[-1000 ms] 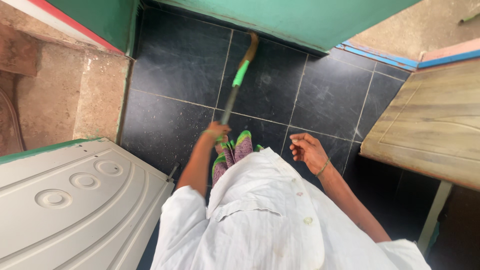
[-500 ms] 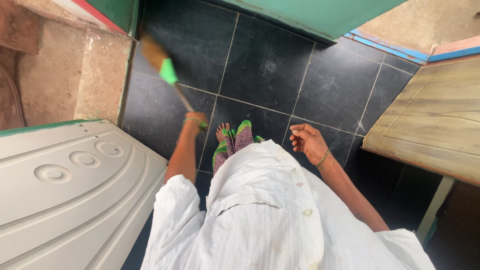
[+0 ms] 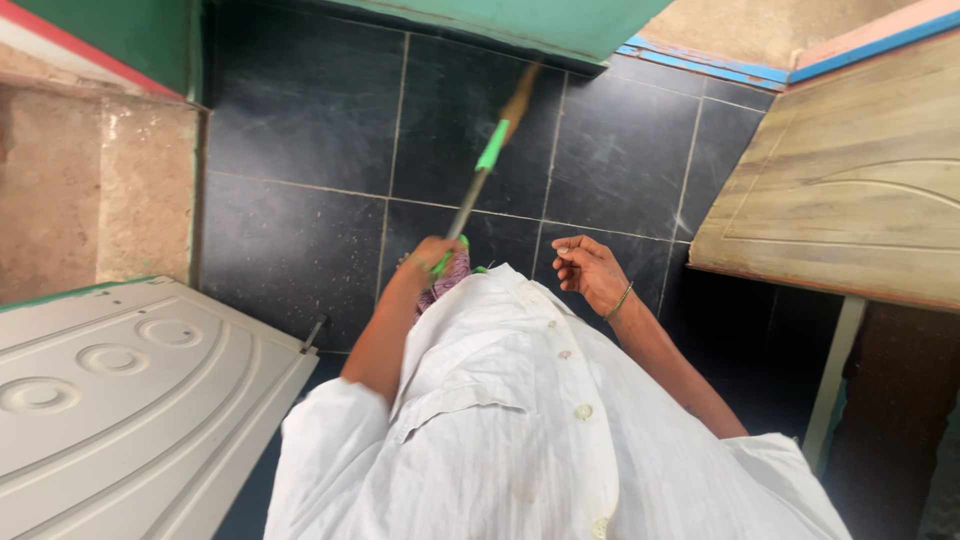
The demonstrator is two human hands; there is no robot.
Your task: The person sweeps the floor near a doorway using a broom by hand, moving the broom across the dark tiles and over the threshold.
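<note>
While its fingers wrap the thin dark handle, the left hand holds a broom slanting up over the dark, dusty floor tiles, its green collar and straw bristles blurred near the green door. The right hand hangs empty, fingers loosely curled. A pale embossed panel stands left, a wooden board right.

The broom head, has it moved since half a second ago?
Yes. The broom head has swung right, from the stone step at the left to the green door at the top; the left hand holds it.
</note>
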